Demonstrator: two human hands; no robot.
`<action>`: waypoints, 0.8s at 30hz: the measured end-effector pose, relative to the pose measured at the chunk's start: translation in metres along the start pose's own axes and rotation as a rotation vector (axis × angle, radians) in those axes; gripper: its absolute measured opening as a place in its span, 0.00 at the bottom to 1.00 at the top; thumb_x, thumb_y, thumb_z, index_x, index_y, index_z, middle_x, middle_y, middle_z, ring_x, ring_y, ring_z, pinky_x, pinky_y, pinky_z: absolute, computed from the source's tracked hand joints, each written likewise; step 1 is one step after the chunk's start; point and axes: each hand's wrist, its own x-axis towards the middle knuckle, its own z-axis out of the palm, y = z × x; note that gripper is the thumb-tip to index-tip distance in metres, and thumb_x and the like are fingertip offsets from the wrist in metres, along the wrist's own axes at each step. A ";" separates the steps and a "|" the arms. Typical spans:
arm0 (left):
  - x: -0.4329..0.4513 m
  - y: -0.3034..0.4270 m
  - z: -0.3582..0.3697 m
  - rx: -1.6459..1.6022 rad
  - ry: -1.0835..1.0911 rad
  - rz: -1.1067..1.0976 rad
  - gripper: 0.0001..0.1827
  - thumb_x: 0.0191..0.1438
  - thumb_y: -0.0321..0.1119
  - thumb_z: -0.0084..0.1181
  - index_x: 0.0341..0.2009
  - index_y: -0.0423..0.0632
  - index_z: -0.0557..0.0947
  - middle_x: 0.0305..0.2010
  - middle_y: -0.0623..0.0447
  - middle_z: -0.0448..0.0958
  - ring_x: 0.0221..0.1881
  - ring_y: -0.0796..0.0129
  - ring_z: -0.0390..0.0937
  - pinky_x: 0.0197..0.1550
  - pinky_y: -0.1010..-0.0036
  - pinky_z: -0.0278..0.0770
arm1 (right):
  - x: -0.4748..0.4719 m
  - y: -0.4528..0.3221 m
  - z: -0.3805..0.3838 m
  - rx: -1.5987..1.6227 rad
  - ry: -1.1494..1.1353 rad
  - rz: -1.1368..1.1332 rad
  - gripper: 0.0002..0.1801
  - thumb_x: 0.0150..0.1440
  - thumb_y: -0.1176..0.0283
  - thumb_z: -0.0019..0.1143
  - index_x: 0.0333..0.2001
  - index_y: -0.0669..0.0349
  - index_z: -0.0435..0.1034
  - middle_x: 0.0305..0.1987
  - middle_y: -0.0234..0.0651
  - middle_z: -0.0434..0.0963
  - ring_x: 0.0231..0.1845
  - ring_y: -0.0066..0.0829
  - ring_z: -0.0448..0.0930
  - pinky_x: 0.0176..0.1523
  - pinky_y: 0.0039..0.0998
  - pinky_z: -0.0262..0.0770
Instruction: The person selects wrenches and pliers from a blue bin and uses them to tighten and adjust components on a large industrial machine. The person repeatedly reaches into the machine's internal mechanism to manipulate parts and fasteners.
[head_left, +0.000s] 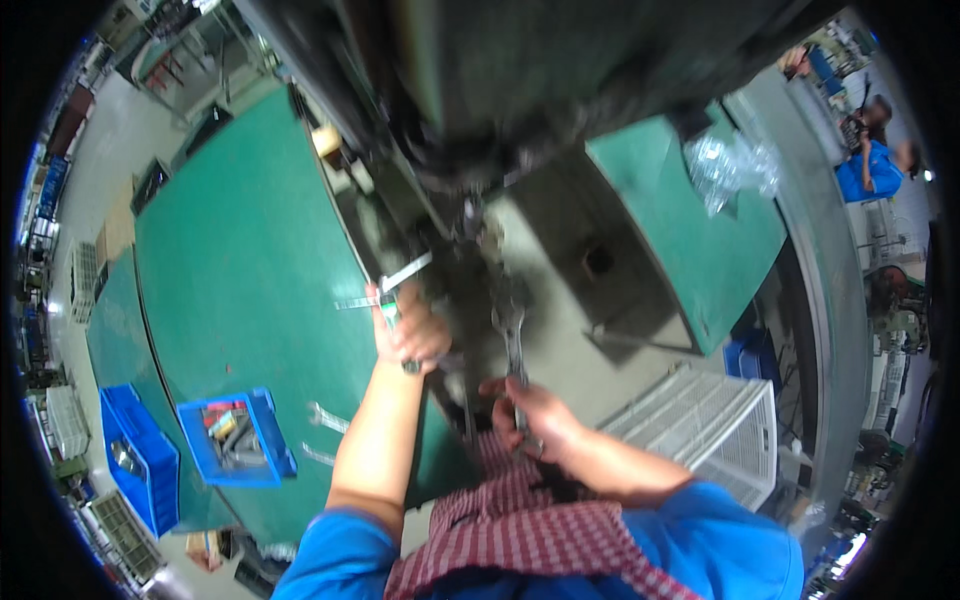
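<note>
My left hand (409, 330) is closed around a hand tool (390, 306) with a green mark, at the right edge of the green-topped table. Light metal bars stick out past the fingers; blur hides what kind of tool it is. In my right hand (536, 420) is a metal open-end wrench (513, 341), its head pointing away from me towards the dark machine (480, 142). Whether that head touches anything cannot be made out. Two more wrenches lie on the table by my left forearm, an open-end one (326, 417) and a partly hidden one (318, 453).
The green table (240, 262) carries a blue bin (281, 442) of mixed tools, with another blue bin (150, 465) beside it. A green panel (675, 247) with clear plastic wrap (724, 169) lies right. A white plastic crate (697, 420) stands near my right arm; people (870, 172) are beyond.
</note>
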 end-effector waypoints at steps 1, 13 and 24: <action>-0.013 0.003 0.006 0.059 0.076 -0.025 0.25 0.61 0.58 0.35 0.31 0.47 0.68 0.15 0.56 0.69 0.10 0.74 0.65 0.18 0.77 0.64 | -0.003 0.012 0.004 0.034 0.025 -0.006 0.23 0.65 0.56 0.31 0.51 0.66 0.59 0.18 0.31 0.61 0.16 0.21 0.62 0.22 0.25 0.63; 0.004 0.122 0.092 1.029 0.647 -0.845 0.22 0.63 0.52 0.37 0.31 0.45 0.71 0.14 0.54 0.70 0.10 0.72 0.65 0.14 0.78 0.65 | -0.011 0.027 -0.002 -0.031 0.134 -0.201 0.19 0.66 0.62 0.33 0.51 0.65 0.62 0.19 0.31 0.69 0.11 0.20 0.65 0.15 0.23 0.62; -0.056 0.132 0.120 3.149 0.870 0.156 0.29 0.46 0.37 0.60 0.53 0.44 0.68 0.53 0.42 0.68 0.58 0.51 0.62 0.60 0.61 0.60 | -0.013 0.040 -0.029 -0.025 0.174 -0.251 0.18 0.65 0.62 0.32 0.54 0.60 0.57 0.26 0.36 0.70 0.18 0.24 0.71 0.21 0.25 0.72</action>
